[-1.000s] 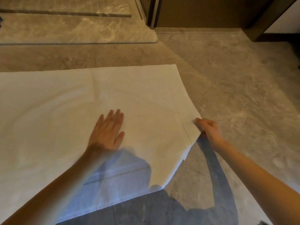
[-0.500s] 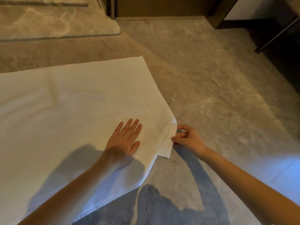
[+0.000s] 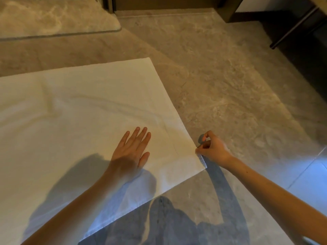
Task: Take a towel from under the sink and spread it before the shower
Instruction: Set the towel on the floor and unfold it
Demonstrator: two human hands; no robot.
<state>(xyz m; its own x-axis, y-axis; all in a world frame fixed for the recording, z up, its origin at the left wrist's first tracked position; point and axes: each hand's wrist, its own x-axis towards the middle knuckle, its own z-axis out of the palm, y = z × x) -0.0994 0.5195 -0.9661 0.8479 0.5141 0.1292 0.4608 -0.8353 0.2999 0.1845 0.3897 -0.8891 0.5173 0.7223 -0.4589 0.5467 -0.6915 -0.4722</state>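
A large white towel lies spread on the marble floor, running off the left edge of the view. My left hand rests flat on it with straight fingers, near its right side. At the towel's right edge, my right hand pinches the cloth between thumb and fingers just above the near right corner. The corner lies unfolded and flat on the floor. Soft creases run across the middle of the towel.
The raised shower threshold crosses the top left beyond the towel. A dark door frame stands at top centre. Dark cabinet legs stand at the top right. Bare marble floor stretches to the right.
My right hand has pulled the folded-under corner outward, so the towel's near right corner now lies flat. The left hand stays pressed on the towel. The view has shifted right.
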